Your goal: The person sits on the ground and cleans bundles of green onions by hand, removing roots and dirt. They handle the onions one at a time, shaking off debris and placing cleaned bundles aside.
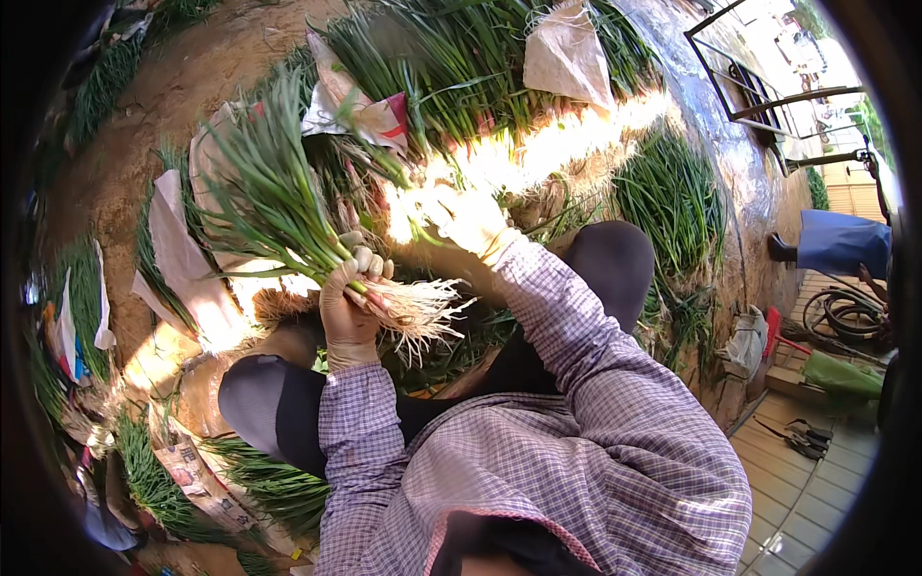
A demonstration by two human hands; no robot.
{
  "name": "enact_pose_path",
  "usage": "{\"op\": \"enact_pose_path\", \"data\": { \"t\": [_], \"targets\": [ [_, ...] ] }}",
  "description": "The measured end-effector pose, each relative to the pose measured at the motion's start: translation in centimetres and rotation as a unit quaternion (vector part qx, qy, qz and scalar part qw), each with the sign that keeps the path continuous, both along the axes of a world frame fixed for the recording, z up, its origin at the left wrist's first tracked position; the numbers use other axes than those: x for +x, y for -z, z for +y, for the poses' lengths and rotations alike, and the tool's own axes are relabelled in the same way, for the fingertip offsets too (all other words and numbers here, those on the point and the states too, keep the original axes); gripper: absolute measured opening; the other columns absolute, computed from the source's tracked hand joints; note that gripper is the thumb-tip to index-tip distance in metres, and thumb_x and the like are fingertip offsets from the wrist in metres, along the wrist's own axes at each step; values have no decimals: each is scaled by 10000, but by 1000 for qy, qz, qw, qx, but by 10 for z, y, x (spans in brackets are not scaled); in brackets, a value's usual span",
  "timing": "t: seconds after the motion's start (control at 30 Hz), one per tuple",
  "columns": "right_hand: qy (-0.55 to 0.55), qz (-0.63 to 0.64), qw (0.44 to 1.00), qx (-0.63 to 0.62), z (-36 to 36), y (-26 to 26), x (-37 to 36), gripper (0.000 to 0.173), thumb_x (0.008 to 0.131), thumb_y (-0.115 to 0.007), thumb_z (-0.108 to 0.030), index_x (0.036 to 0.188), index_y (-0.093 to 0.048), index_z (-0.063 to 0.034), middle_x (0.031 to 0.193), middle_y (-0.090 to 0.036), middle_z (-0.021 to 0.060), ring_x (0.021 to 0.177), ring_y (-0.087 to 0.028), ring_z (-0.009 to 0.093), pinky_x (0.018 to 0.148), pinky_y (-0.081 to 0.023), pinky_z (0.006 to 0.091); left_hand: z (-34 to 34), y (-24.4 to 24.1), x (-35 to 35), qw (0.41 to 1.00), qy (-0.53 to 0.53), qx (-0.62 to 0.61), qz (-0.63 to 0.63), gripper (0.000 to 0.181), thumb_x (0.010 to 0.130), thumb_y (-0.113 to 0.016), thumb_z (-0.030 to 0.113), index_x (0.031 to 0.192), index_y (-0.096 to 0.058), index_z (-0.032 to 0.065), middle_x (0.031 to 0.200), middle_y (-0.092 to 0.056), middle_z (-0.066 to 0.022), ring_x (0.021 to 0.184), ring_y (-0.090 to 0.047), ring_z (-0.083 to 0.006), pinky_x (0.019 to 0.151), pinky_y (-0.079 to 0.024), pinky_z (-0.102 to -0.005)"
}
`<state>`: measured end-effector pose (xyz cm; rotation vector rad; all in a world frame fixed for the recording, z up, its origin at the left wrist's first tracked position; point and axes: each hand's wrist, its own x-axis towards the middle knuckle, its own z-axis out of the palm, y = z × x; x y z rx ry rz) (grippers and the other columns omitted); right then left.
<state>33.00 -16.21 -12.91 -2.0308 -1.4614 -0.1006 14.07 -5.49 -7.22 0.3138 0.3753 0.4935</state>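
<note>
My left hand (353,302), in a thin pale glove, is closed around a bunch of green leafy alliums (288,209), which look like garlic greens or scallions. Its leaves point up and left, and its whitish roots (418,309) spread to the right. Glare washes out my right hand (468,216), also gloved, which is raised to the right of the bunch. Green stalks lie at its fingertips, but whether it grips them I cannot tell. Beyond it a long row of the same plants (446,79) lies with roots towards me, partly covered by pale sacking (569,57).
More bundles (670,201) lie right of my knee. Pale sacking strips (180,245) and further bundles (151,461) are at the left. A metal-framed cart (763,108), a coiled hose (846,309) and a person in a blue apron (843,241) are at the right.
</note>
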Motion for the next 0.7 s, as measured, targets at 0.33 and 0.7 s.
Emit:
{"op": "enact_pose_path", "data": {
  "t": [0.33, 0.7],
  "targets": [
    [-197, 105, 730, -646, -22, -30, -20, 360, 796, -581, -324, 1018, -628, -45, 967, -639, 115, 909, -605, 263, 803, -471, 355, -3, -20, -9, 996, 0, 71, -54, 517, 776, -591, 71, 1258, -402, 69, 790, -491, -21, 741, -482, -135, 983, -347, -443],
    [184, 551, 737, -346, -16, 39, 0, 324, 817, -607, -174, 1031, -546, 61, 705, -625, 139, 655, -598, 195, 586, -468, 326, -5, 26, -12, 969, 130, 64, 202, 302, 769, -523, 72, 1040, -530, -62, 860, -603, -142, 658, -555, -169, 589, -515, -306]
  ]
}}
